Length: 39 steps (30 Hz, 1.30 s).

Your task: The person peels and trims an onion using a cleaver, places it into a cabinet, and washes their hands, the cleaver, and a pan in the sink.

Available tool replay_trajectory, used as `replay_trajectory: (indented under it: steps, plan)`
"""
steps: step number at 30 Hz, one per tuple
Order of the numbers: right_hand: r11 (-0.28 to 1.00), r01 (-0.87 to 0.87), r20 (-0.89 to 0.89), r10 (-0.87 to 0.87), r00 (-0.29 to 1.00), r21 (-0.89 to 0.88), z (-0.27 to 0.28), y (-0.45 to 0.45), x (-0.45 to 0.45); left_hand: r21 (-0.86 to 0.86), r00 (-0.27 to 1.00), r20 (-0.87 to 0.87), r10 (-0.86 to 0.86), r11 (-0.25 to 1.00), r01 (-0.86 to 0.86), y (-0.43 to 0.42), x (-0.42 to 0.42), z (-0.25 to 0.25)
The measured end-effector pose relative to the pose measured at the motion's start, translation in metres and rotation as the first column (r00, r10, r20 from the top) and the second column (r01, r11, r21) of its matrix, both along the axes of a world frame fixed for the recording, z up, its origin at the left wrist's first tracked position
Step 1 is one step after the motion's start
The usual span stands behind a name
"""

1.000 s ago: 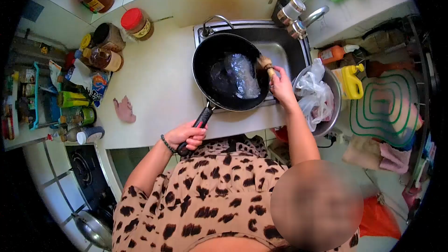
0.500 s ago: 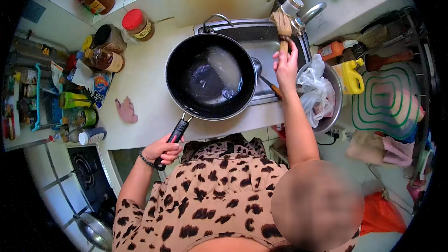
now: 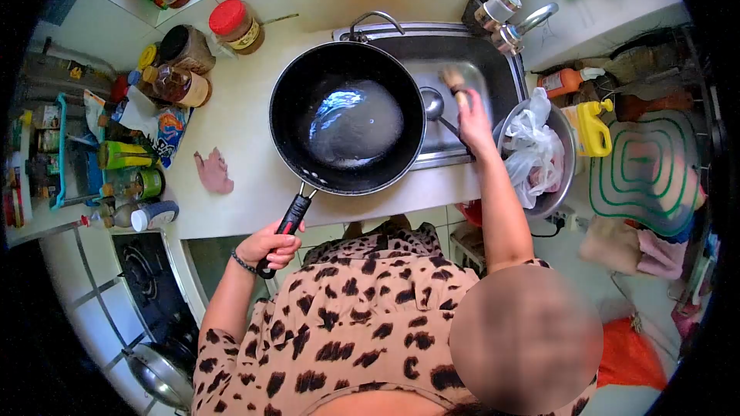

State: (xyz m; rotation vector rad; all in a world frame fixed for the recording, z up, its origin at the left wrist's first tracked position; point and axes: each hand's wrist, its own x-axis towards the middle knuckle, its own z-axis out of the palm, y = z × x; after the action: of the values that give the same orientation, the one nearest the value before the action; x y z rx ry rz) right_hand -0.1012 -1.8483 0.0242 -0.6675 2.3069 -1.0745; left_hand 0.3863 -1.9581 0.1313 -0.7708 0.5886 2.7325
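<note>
My left hand (image 3: 270, 249) is closed round the black handle of a deep black wok (image 3: 347, 177). Cloudy water lies in the bottom of the wok, which is over the counter and the sink's left part. My right hand (image 3: 473, 123) is closed on a brush (image 3: 455, 81), blurred by motion, above the sink (image 3: 478, 54). A metal ladle (image 3: 433, 102) rests in the sink between the wok and my right hand, its dark handle reaching under that hand.
Right of the sink, a metal bowl (image 3: 567, 177) holds plastic bags (image 3: 532, 142). A pink rag (image 3: 213, 171) lies on the counter (image 3: 247, 123). Jars and bottles line the left side; a yellow jug (image 3: 592, 129) stands at the right. The faucet (image 3: 537, 17) is behind the sink.
The wok has moved left from over the sink, and its water has shifted. My right hand lifted the brush out of the wok, up near the faucet, then lowered it over the sink.
</note>
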Motion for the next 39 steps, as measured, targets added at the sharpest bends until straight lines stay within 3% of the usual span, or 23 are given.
replay_trajectory:
  steps: [2, 4, 5, 6, 7, 8, 10, 12, 14, 15, 19, 22, 25, 28, 30, 31, 33, 34, 36, 39]
  plan:
    - [0.987, -0.001, -0.144, -0.022, 0.989, -0.161, 0.026, -0.004, 0.005, -0.005, 1.000, 0.008, -0.015, 1.000, 0.015, 0.000, 0.002, 0.000]
    - [0.956, 0.104, -0.111, -0.139, 0.984, -0.273, 0.070, -0.016, 0.026, -0.026, 1.000, 0.026, -0.010, 1.000, 0.011, 0.000, 0.003, -0.001]
    - [0.912, -0.090, -0.531, -0.151, 0.834, -0.401, 0.030, -0.020, 0.016, -0.041, 0.997, 0.079, 0.027, 0.999, -0.024, 0.002, 0.011, -0.011]
    - [1.000, -0.005, -0.239, -0.001, 0.971, -0.025, 0.008, -0.016, 0.013, -0.227, 0.995, 0.103, -0.006, 0.973, 0.030, 0.002, 0.016, -0.027]
    - [0.978, -0.057, -0.201, 0.098, 0.975, 0.200, -0.048, -0.006, 0.003, -0.178, 0.998, 0.056, -0.028, 0.983, 0.038, 0.002, 0.015, -0.026]
    - [0.956, -0.109, -0.055, 0.129, 0.990, 0.274, -0.052, 0.005, 0.008, -0.113, 0.995, 0.095, -0.023, 0.993, 0.034, 0.001, 0.015, -0.024]
    - [0.969, -0.058, -0.053, 0.073, 0.996, 0.240, -0.021, 0.036, 0.044, -0.038, 0.998, 0.036, -0.049, 0.998, 0.050, 0.002, 0.010, -0.013]
    - [0.987, -0.034, -0.294, 0.079, 0.952, 0.155, -0.021, 0.068, 0.065, -0.043, 0.999, -0.013, -0.052, 0.998, 0.051, -0.001, 0.014, -0.023]
    - [0.974, -0.035, -0.282, 0.100, 0.954, 0.224, 0.012, 0.096, 0.090, -0.040, 0.998, -0.029, -0.060, 0.997, 0.059, -0.005, 0.018, -0.029]
    - [0.984, -0.026, -0.321, 0.082, 0.944, 0.175, 0.016, 0.110, 0.101, -0.034, 0.997, -0.039, -0.070, 0.997, 0.069, -0.008, 0.018, -0.030]
    - [0.996, -0.017, -0.455, 0.057, 0.889, 0.093, -0.007, 0.158, 0.131, -0.038, 0.996, -0.048, -0.071, 0.997, 0.069, -0.010, 0.019, -0.036]
    - [0.987, 0.095, -0.520, -0.013, 0.854, 0.132, -0.022, 0.170, 0.141, -0.078, 0.997, -0.039, -0.070, 0.995, 0.067, -0.009, 0.019, -0.034]
    - [0.980, 0.094, -0.519, 0.011, 0.855, 0.174, 0.021, 0.153, 0.147, -0.181, 0.998, 0.016, -0.060, 0.982, 0.062, -0.008, 0.019, -0.030]
    - [0.974, -0.174, -0.571, 0.062, 0.818, -0.143, 0.101, 0.112, 0.111, -0.308, 0.994, 0.023, -0.103, 0.946, 0.105, -0.014, 0.023, -0.043]
    - [0.952, -0.204, -0.605, 0.026, 0.796, -0.228, 0.165, 0.066, 0.054, -0.353, 0.991, 0.071, -0.117, 0.926, 0.135, -0.016, 0.021, -0.036]
    - [0.883, -0.239, -0.611, -0.067, 0.789, -0.404, 0.202, 0.033, 0.019, -0.397, 0.986, 0.114, -0.123, 0.904, 0.158, -0.014, 0.018, -0.031]
    - [0.789, -0.277, -0.558, -0.098, 0.824, -0.548, 0.238, -0.032, -0.070, -0.418, 0.977, 0.181, -0.116, 0.890, 0.183, -0.014, 0.013, -0.022]
    - [0.834, -0.352, -0.686, -0.044, 0.726, -0.425, 0.256, -0.064, -0.114, -0.470, 0.964, 0.231, -0.130, 0.853, 0.228, -0.014, 0.016, -0.025]
    - [0.948, -0.300, -0.734, 0.128, 0.667, -0.107, 0.252, -0.131, -0.196, -0.563, 0.921, 0.372, -0.112, 0.762, 0.320, -0.010, 0.013, -0.021]
    - [0.906, -0.296, -0.741, 0.419, 0.525, 0.302, 0.226, -0.185, -0.252, -0.529, 0.929, 0.358, -0.092, 0.800, 0.283, -0.007, 0.011, -0.020]
